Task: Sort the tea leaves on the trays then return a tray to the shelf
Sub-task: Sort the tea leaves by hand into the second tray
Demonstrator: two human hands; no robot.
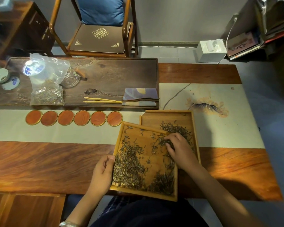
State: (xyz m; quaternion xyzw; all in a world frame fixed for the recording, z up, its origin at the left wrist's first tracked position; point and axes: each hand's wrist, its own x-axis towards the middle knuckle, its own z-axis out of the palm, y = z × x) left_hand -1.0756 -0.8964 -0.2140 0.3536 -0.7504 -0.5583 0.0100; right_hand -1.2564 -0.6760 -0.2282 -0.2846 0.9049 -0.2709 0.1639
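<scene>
Near tray [162, 196]: at the tabletop's near edge, its far right corner overlapping the far tray [167, 113].
Tea leaves [129, 167]: scattered in both trays, thickest along the near tray's left side.
Left hand [102, 171]: grips the near tray's left rim, fingers curled.
Right hand [179, 149]: fingers curled, pinching leaves where the trays overlap.
</scene>
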